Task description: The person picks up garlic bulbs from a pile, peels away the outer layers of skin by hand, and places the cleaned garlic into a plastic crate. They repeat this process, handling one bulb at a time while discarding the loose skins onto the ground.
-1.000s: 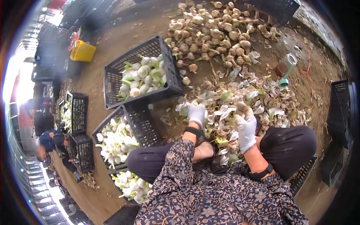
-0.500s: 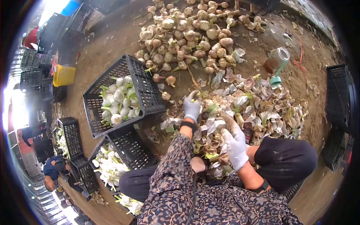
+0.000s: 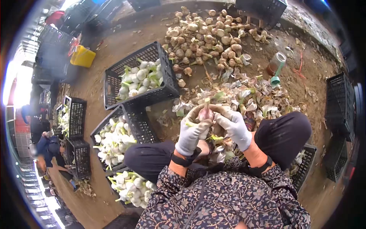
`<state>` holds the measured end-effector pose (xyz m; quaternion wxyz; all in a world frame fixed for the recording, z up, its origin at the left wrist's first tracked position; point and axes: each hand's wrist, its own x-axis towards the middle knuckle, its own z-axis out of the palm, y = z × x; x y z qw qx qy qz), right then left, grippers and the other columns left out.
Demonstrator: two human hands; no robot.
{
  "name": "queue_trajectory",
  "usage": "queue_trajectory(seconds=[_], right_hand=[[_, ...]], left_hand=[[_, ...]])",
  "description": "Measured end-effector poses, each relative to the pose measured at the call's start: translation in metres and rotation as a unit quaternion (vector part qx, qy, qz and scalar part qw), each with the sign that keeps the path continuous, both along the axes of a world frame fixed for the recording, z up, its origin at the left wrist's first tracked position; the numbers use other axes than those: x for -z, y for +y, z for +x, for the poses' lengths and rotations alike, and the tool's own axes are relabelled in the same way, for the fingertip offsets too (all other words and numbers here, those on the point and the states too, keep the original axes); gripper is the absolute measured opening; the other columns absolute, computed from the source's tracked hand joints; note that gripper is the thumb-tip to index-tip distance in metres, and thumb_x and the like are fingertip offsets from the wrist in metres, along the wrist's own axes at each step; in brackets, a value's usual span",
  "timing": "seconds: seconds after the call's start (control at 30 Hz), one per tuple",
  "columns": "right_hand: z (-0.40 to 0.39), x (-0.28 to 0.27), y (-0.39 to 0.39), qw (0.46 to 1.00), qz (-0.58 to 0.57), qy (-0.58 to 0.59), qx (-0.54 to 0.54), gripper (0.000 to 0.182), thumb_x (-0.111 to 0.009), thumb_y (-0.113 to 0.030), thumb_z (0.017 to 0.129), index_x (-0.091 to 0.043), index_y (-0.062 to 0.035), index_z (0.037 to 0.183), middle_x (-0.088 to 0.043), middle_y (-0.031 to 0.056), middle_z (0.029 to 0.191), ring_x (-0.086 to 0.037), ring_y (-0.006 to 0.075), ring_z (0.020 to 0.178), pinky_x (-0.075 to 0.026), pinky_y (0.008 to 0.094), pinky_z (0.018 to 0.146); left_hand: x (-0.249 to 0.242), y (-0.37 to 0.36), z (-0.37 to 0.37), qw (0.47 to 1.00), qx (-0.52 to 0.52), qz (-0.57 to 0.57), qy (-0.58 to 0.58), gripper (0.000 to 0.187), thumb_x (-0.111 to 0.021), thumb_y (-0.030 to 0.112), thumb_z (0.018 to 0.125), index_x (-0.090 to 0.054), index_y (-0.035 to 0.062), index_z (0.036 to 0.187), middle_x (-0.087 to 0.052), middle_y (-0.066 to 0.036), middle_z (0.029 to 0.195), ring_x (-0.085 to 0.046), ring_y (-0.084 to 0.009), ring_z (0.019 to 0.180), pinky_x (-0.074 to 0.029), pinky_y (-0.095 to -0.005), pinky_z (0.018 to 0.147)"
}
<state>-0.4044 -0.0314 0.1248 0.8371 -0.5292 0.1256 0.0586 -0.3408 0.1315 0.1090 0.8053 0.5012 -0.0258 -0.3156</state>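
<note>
Both hands wear pale gloves and meet above the lap. My left hand (image 3: pixel 192 133) has its fingers closed round a pinkish garlic bulb (image 3: pixel 206 113) whose short green stem points up. On the bulb's other side, the fingers of my right hand (image 3: pixel 232 124) press against it. Another pale bulb shows partly below the fingers. Behind the hands spreads a heap of dry peeled skins (image 3: pixel 244 93), and beyond it lies a pile of unpeeled garlic (image 3: pixel 209 36). A black crate (image 3: pixel 169 76) at the left contains peeled white bulbs (image 3: pixel 141 78).
More crates of white garlic (image 3: pixel 114 141) stand left of my knee. Black crates (image 3: pixel 337 103) are at the right. A jar with a green lid (image 3: pixel 277 63) is on the ground, and a yellow bucket (image 3: pixel 82 56) is at upper left. Another person (image 3: pixel 49 149) is at far left.
My hands, apart before, have come together in front of me and now hold a garlic bulb. The head view has shifted, so the crates and piles appear farther right.
</note>
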Motion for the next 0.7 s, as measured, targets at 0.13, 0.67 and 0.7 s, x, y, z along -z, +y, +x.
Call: queue_trajectory(seconds=[0.13, 0.67, 0.7], right_hand=[[-0.005, -0.018, 0.008, 0.996, -0.071, -0.030, -0.037, 0.026, -0.053, -0.009, 0.097, -0.062, 0.0018, 0.119, -0.062, -0.0036, 0.085, -0.053, 0.0015, 0.067, -0.045, 0.0190, 0.061], [-0.031, -0.039, -0.039, 0.852, -0.496, -0.028, -0.168, 0.035, -0.059, -0.017, 0.092, -0.064, -0.0175, 0.127, -0.070, 0.0122, 0.087, -0.066, 0.0178, 0.074, -0.052, 0.0313, 0.071], [-0.031, -0.041, -0.036, 0.885, -0.440, -0.010, -0.151, 0.035, -0.061, -0.017, 0.092, -0.064, -0.0152, 0.127, -0.071, 0.0107, 0.090, -0.066, 0.0161, 0.077, -0.051, 0.0302, 0.072]], left_hand=[[-0.013, 0.012, -0.016, 0.963, -0.022, 0.186, -0.192, 0.046, -0.075, 0.003, 0.079, -0.060, -0.0025, 0.122, -0.067, -0.008, 0.110, -0.062, -0.0116, 0.099, -0.052, -0.0286, 0.087], [-0.028, 0.037, -0.046, 0.935, -0.175, 0.200, -0.233, 0.039, -0.080, 0.003, 0.076, -0.064, -0.0029, 0.110, -0.069, -0.007, 0.096, -0.065, -0.0102, 0.075, -0.053, -0.0216, 0.067], [-0.028, 0.041, -0.038, 0.870, -0.205, 0.266, -0.361, 0.034, -0.078, 0.002, 0.079, -0.063, -0.0021, 0.109, -0.068, -0.005, 0.090, -0.060, -0.0051, 0.064, -0.049, -0.0167, 0.057]])
